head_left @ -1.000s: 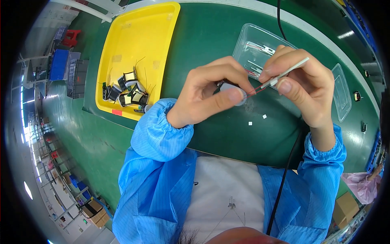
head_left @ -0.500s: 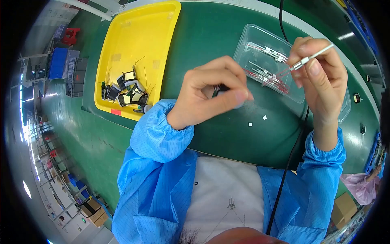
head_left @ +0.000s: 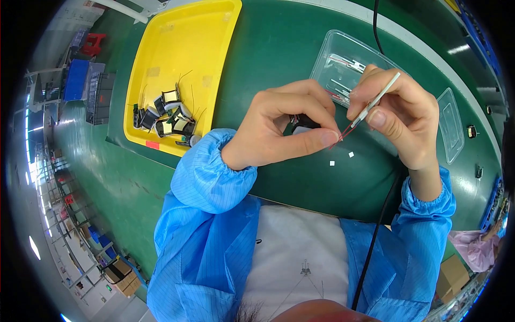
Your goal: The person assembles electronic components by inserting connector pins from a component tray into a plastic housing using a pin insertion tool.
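Note:
My left hand (head_left: 289,123) is closed, its thumb and index fingertips pinched together. In its curl sits a small black component (head_left: 304,123) with a grey rounded side, mostly hidden by the fingers. My right hand (head_left: 405,115) pinches a thin white tube (head_left: 383,96) between thumb and fingers, tilted up to the right. Red wires (head_left: 348,130) run from the tube's lower end to the left fingertips. Whether those fingertips grip the wires or only touch them, I cannot tell. Behind the right hand, a clear plastic box (head_left: 327,45) holds several similar white tubes with red wires.
A yellow tray (head_left: 185,40) at the left holds several small black-and-yellow components (head_left: 171,121) with thin leads. Two white squares (head_left: 332,163) lie on the green table (head_left: 289,188). A clear lid (head_left: 450,126) lies at right; a black cable (head_left: 375,231) hangs across the front edge.
My right hand has moved left and slightly down with the white tube, bringing its red wires to the left fingertips. The left hand has shifted only a little.

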The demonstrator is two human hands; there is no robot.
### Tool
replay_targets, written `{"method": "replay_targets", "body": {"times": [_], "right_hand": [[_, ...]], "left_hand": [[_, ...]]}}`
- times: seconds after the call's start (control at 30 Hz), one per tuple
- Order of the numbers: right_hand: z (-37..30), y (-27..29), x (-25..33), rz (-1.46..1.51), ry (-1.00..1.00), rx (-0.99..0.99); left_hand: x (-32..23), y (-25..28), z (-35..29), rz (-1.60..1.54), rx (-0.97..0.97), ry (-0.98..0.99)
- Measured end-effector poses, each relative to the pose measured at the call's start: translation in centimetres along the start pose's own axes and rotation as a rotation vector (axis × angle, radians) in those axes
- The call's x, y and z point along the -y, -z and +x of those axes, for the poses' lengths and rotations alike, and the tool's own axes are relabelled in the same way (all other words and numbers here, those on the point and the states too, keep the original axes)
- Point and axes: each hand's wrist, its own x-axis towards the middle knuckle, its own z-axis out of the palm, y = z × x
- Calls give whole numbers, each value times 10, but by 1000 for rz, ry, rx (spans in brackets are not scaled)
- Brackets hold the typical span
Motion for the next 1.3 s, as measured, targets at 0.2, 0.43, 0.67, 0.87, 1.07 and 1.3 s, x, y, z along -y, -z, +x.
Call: {"method": "replay_targets", "body": {"times": [0.2, 0.43, 0.67, 0.87, 1.07, 1.3], "right_hand": [[1, -1, -1, -7, -22, 20], [1, 1, 0, -19, -17, 61], [2, 15, 4, -131, 84, -51], [0, 15, 8, -295, 245, -91], [-3, 15, 18, -545, 446, -2], [-7, 13, 21, -560, 410, 44]], "left_hand": [[2, 0, 1, 24, -24, -7], [3, 2, 0, 50, -16, -49], [-2, 5, 0, 126, -51, 5], [8, 4, 3, -182, -144, 19], [18, 1, 1, 56, -105, -210], [18, 3, 1, 123, -98, -255]]}}
